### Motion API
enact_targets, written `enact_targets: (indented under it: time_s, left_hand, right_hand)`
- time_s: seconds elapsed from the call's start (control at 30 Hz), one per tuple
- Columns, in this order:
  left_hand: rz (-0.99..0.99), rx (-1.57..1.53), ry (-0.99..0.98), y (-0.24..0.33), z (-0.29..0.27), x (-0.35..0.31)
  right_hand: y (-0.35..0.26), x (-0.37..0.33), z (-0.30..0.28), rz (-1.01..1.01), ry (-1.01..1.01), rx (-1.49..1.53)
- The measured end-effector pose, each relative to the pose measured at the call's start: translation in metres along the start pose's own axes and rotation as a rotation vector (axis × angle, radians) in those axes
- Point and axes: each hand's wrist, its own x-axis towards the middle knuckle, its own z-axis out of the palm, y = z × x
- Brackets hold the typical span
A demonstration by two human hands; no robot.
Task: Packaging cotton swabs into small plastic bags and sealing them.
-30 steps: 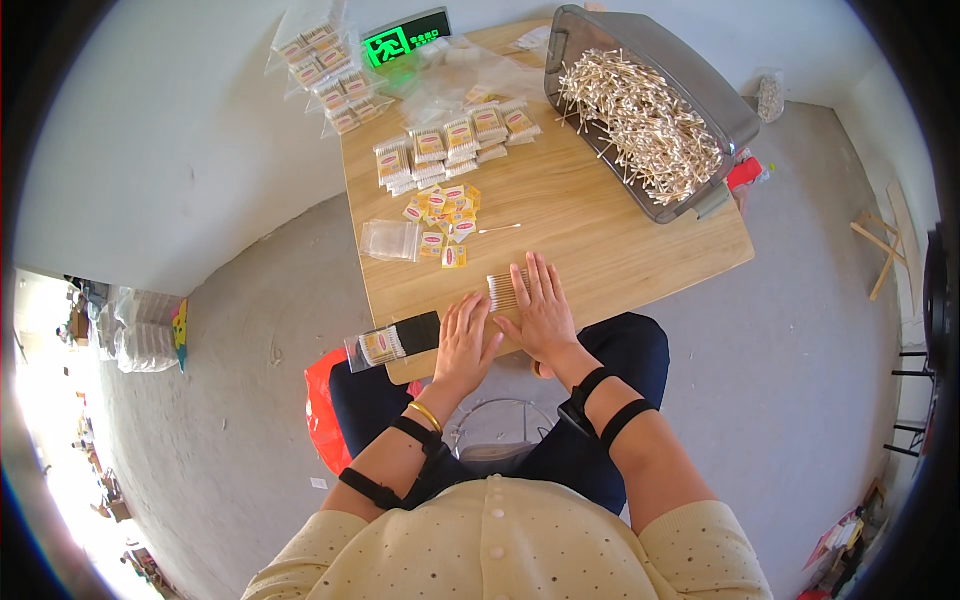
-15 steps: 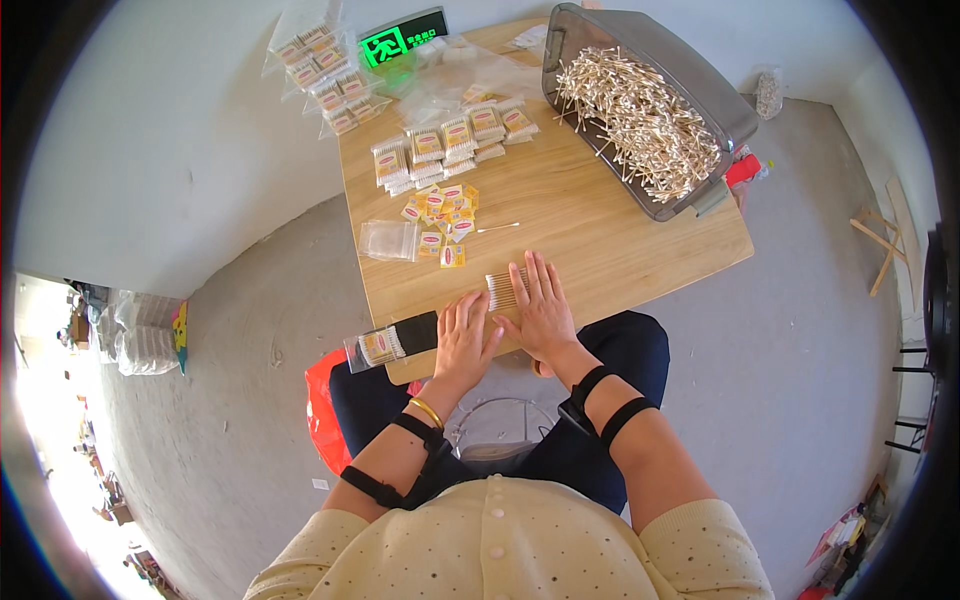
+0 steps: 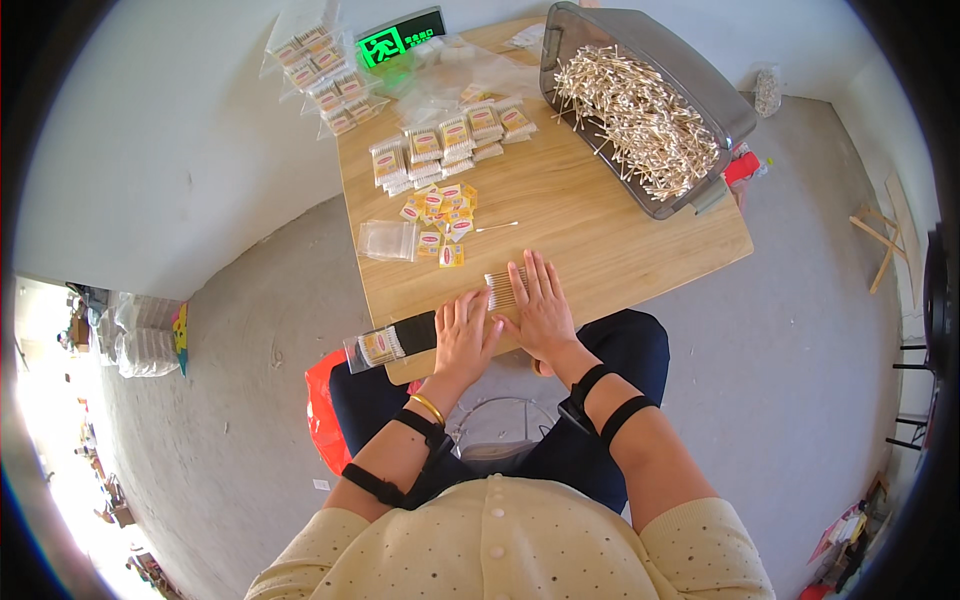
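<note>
A row of cotton swabs lies side by side near the table's front edge. My right hand rests flat across its right part, fingers stretched out, hiding some of the swabs. At the row's left end is my left hand, its fingers extended and the tips close to the swab heads. Left of that hand, a clear bag with swabs and a yellow card lies by a black pad. One loose swab lies farther back, beside a scatter of small yellow-and-white cards.
A grey bin full of loose swabs stands tilted at the back right. Stacked swab packs sit at the back left, with empty clear bags in front. A green lit exit sign leans behind the wooden table.
Both hands stay almost in place over the swab row. The view has shifted very slightly; nothing is picked up or let go.
</note>
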Motion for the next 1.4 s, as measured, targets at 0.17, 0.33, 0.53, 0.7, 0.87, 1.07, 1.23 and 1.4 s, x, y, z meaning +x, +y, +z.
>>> enact_targets:
  time_s: [0.17,0.33,0.53,0.7,0.87,1.07,1.23,1.4]
  left_hand:
    - [-0.015,0.015,-0.016,-0.001,0.002,0.0]
    - [-0.035,0.038,0.009,-0.001,0.003,0.003]
    - [-0.02,0.052,0.005,-0.004,0.005,0.006]
    - [-0.021,0.074,0.005,-0.004,0.005,0.006]
    - [-0.055,0.077,0.0,0.002,0.003,0.012]
    - [-0.05,0.113,-0.013,0.0,0.003,0.016]
    - [-0.117,0.046,0.017,-0.006,-0.002,0.014]
    - [-0.235,0.063,0.075,-0.039,-0.037,-0.011]
  right_hand:
    - [0.0,0.0,0.0,0.002,0.001,0.008]
    - [0.0,0.0,-0.001,0.001,-0.012,0.008]
    - [-0.001,0.0,-0.002,0.007,-0.018,-0.008]
    - [-0.002,0.001,-0.003,0.007,-0.022,0.0]
    - [0.0,0.0,-0.001,0.014,-0.017,0.001]
    - [-0.001,0.0,0.001,0.013,-0.009,-0.024]
    - [-0.003,0.002,0.0,-0.003,0.01,-0.004]
    - [-0.002,0.001,0.001,-0.014,0.018,-0.003]
